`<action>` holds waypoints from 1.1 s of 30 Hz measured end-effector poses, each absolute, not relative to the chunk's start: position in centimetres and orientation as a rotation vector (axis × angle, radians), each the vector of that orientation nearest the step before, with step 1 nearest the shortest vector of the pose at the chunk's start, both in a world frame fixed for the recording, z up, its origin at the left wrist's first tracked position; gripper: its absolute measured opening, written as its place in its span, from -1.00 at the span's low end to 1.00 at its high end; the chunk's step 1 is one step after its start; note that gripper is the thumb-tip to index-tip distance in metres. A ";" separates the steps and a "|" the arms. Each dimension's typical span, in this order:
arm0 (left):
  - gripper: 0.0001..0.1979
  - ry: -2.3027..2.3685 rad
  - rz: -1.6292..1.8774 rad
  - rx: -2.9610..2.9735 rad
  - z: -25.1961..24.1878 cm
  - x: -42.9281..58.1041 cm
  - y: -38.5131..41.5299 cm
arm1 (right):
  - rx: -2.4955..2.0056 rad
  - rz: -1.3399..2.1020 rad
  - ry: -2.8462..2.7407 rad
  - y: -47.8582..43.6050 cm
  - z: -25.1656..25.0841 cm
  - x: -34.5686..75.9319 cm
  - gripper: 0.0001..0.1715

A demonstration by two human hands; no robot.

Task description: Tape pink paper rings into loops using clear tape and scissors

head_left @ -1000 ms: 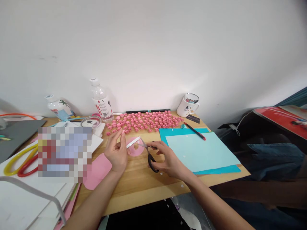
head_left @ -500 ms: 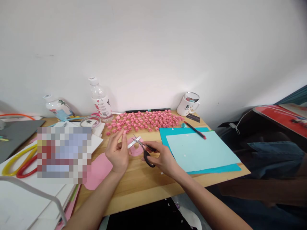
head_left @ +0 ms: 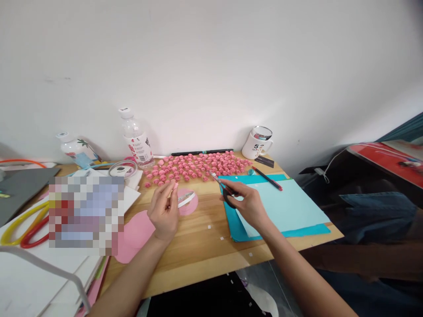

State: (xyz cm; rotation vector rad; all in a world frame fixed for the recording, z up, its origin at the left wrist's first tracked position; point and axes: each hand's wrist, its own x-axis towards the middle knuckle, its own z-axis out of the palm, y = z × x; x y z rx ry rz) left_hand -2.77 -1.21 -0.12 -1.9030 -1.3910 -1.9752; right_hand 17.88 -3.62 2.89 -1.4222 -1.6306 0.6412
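My left hand (head_left: 163,215) is closed, pinching a small pink paper piece (head_left: 174,186) at its fingertips. A white strip (head_left: 187,200), apparently tape, sticks out to the right from that hand, over a round pink paper piece (head_left: 193,207) on the table. My right hand (head_left: 247,202) grips black-handled scissors (head_left: 228,198), blades pointing up and left toward the flowers. Whether the blades are parted is hard to see. Behind both hands lie many small rolled pink paper flowers (head_left: 198,166). More pink paper (head_left: 137,231) rests beside my left forearm.
Blue and pale blue sheets (head_left: 284,207) lie on the right with a pen (head_left: 269,178). At the back stand a bottle (head_left: 137,141) and a mug (head_left: 256,144). Papers and yellow-and-red-handled scissors (head_left: 36,224) are left. White scraps (head_left: 209,227) dot the wooden table (head_left: 185,259).
My right hand has moved the scissors rightward, away from the white strip, to the blue sheets' edge. A white scrap now shows on the table. My left hand has barely moved.
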 end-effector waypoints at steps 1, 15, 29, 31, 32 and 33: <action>-0.76 -1.332 -1.939 -1.964 -0.2 -2.7 -1.4 | -1.511 0.547 -1.694 -3.4 3.0 18.8 -0.55; -0.85 -1.541 -1.949 -2.967 0.3 -1.7 -1.4 | -1.984 0.269 -2.641 -1.6 3.4 22.5 -0.42; -0.79 -2.262 -2.503 -2.662 1.7 -2.0 -0.9 | -1.918 0.427 -2.210 0.5 2.0 20.3 -0.88; -0.77 -2.323 -2.538 -2.625 1.5 -2.1 -0.8 | -1.916 0.436 -2.199 0.6 1.4 20.1 -0.91; -0.77 -2.344 -2.555 -2.607 1.4 -2.1 -0.7 | -1.908 0.435 -2.198 0.6 1.2 20.1 -0.91; -0.76 -2.363 -2.572 -2.585 1.3 -2.2 -0.7 | -1.899 0.431 -2.201 0.5 1.1 20.1 -0.90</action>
